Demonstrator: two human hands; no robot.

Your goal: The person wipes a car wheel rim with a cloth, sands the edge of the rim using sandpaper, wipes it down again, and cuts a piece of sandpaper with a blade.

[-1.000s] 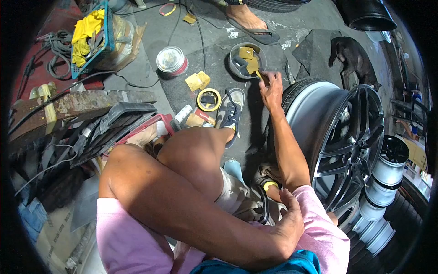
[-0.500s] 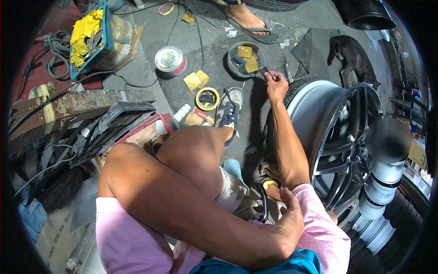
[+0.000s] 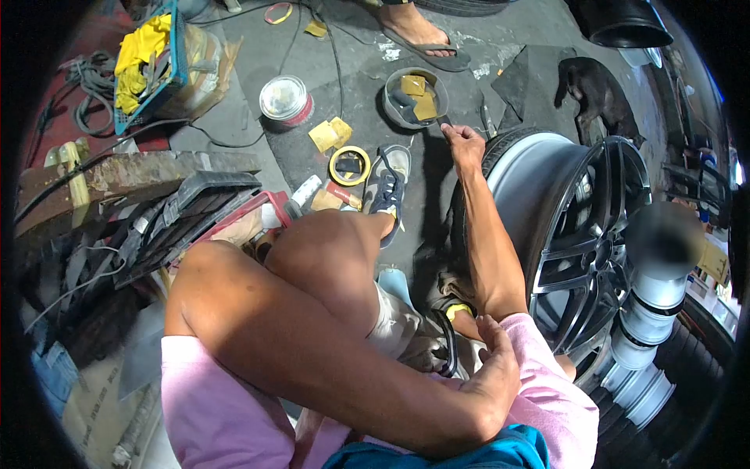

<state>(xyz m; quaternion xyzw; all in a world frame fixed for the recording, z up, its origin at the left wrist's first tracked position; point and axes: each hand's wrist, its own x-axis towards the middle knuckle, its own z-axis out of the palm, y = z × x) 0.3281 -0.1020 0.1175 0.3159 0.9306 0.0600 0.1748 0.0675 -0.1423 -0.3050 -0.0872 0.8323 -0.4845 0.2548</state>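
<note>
My right hand (image 3: 466, 147) reaches forward with its fingers pinched on a small dark flat piece (image 3: 445, 121), perhaps sandpaper. That piece is at the near right rim of a grey bowl (image 3: 388, 108), in which yellow sheets (image 3: 424, 107) and dark pieces lie. Across my body, my left hand (image 3: 500, 361) rests by my right elbow, fingers extended and holding nothing visible. Just right of my right forearm stands a wheel with a dark spoked rim (image 3: 547, 248) and a tyre.
A paint can (image 3: 284, 100), yellow sheets (image 3: 330, 134) and a yellow tape roll (image 3: 349, 166) lie on the floor. Another person's sandalled foot (image 3: 422, 35) is beyond the bowl. A black dog (image 3: 601, 98) lies behind the wheel. A blue basket (image 3: 178, 51) is at left.
My right hand has drawn back slightly from the bowl, still pinching the dark piece. The whole view has shifted a little. My left hand stays by my right elbow.
</note>
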